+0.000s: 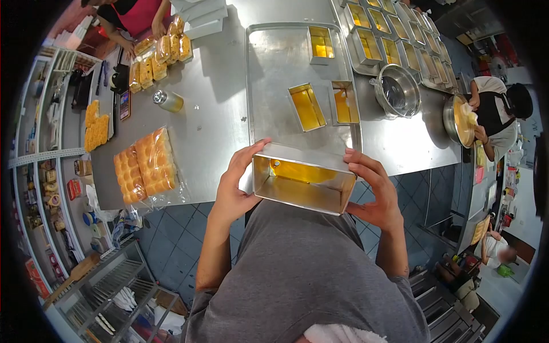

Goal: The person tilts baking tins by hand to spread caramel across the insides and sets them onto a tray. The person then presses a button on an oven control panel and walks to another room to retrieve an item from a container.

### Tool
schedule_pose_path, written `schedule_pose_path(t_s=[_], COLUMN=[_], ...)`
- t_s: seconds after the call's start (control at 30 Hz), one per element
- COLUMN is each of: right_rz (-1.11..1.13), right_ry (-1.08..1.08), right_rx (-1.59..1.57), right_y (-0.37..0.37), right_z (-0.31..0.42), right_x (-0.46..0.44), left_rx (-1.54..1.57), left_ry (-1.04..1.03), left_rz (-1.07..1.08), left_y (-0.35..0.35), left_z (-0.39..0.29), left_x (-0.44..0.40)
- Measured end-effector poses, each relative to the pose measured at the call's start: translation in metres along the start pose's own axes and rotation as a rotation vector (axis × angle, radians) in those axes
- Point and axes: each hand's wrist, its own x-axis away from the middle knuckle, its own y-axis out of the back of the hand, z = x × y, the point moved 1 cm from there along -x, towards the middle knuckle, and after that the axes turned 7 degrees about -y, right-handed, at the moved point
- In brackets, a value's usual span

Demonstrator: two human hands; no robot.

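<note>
A rectangular metal loaf tin (pixel 303 186) is held tilted in front of my body, its opening facing me, with yellow liquid along one inner side. My left hand (pixel 235 182) grips its left end, and my right hand (pixel 377 191) grips its right end, fingers on the upper edge and thumbs lower down. Just beyond the tin lies a large metal tray (pixel 274 97). On it stand a tilted tin with yellow liquid (pixel 309 107), another tin beside it (pixel 345 103) and a third tin (pixel 322 44) near the far edge.
Many tins (pixel 394 51) fill trays at the back right, near a metal bowl (pixel 397 91). Bagged bread (pixel 146 166) and a shaker (pixel 167 100) are on the left. One person (pixel 137 20) handles packed bread; another (pixel 497 108) works at a large bowl (pixel 458 121).
</note>
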Motion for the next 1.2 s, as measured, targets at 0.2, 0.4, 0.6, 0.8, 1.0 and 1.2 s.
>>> schedule_pose_path(t_s=[0.2, 0.4, 0.6, 0.8, 1.0, 1.2], right_rz=[-0.004, -0.006, -0.010, -0.034, -0.045, -0.159], right_ry=[0.015, 0.042, 0.054, 0.042, 0.070, 0.101], right_rx=[0.024, 0.048, 0.041, 0.020, 0.045, 0.016], right_y=[0.000, 0.002, 0.001, -0.001, -0.001, -0.012], right_z=[0.002, 0.006, 0.008, 0.012, 0.009, -0.007], right_x=[0.001, -0.003, -0.006, -0.011, -0.013, -0.016], left_rx=[0.053, 0.084, 0.090, 0.118, 0.084, -0.237], left_ry=[-0.017, -0.042, -0.057, -0.063, -0.099, -0.239], left_rz=[-0.031, -0.096, -0.099, -0.125, -0.134, -0.050], left_y=[-0.004, -0.010, -0.008, -0.008, -0.005, 0.016], left_z=[0.005, 0.008, 0.004, 0.006, 0.005, -0.012], left_x=[0.001, 0.000, -0.002, -0.004, -0.007, -0.026])
